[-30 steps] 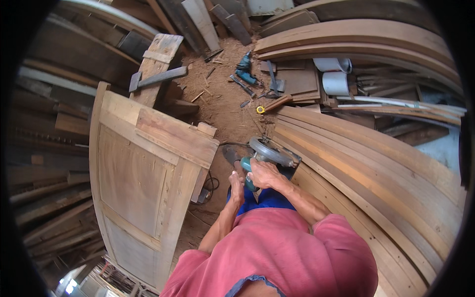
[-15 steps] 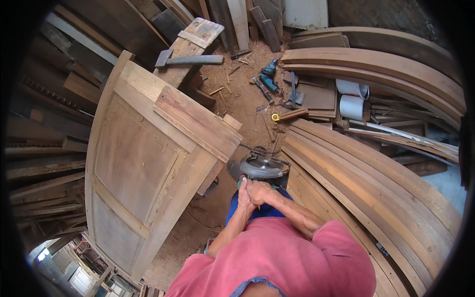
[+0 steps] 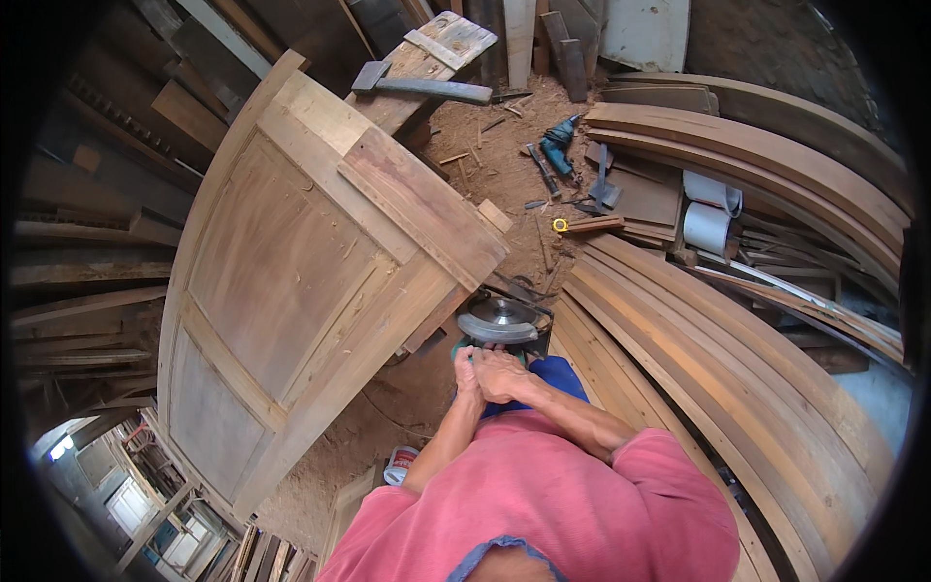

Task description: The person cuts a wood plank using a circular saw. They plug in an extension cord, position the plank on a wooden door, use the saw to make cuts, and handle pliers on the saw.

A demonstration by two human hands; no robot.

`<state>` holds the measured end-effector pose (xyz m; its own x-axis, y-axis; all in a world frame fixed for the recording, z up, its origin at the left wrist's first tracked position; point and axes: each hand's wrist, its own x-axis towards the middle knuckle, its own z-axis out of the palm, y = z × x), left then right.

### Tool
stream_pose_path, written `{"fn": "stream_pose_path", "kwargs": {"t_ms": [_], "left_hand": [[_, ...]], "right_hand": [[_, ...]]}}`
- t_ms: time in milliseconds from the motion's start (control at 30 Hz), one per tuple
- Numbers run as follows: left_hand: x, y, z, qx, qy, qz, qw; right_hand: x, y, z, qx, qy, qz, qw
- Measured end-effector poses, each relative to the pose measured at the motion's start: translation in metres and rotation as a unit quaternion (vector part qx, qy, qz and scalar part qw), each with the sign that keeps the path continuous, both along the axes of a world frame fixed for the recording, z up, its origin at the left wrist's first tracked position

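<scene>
Workshop floor point(image 3: 349, 446) brown with sawdust and scattered shavings, bordered at left by dark stacked timber point(image 3: 97, 274). At right: long stacked boards point(image 3: 718, 359), extending from near right toward centre. Left of centre: framed wooden panel point(image 3: 276, 262), loose shavings on face, short board point(image 3: 427, 215) lying across far end. Beyond panel: rough plank point(image 3: 448, 47). At centre: circular saw point(image 3: 499, 330), between panel corner and stacked boards; blade disc and curved grey guard on far side, green handle on near side, partly covered. Across rough plank: grey-headed hammer point(image 3: 427, 88). On floor at far centre: blue-green drill point(image 3: 556, 147), beside slim dark tool point(image 3: 543, 173). Right hand point(image 3: 500, 375) closed over green handle of circular saw. Left hand point(image 3: 468, 376) narrow, pressed alongside right; cannot tell whether gripping handle, fingers partly hidden. Smallest: yellow tape measure point(image 3: 560, 225), near far end of stacked boards.
</scene>
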<state>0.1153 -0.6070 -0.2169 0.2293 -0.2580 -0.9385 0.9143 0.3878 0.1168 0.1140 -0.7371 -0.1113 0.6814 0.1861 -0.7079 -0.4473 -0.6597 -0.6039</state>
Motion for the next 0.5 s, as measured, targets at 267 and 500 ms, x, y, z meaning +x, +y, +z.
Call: {"fn": "stream_pose_path", "kwargs": {"t_ms": [267, 500], "left_hand": [[-0.015, -0.003, -0.022, 0.03, 0.091, 0.049, 0.994], [0.002, -0.041, 0.008, 0.123, 0.114, 0.034, 0.985]], "right_hand": [[-0.004, -0.022, 0.034, 0.006, 0.006, 0.058, 0.998], [-0.019, -0.054, 0.04, 0.094, 0.005, -0.036, 0.995]]}}
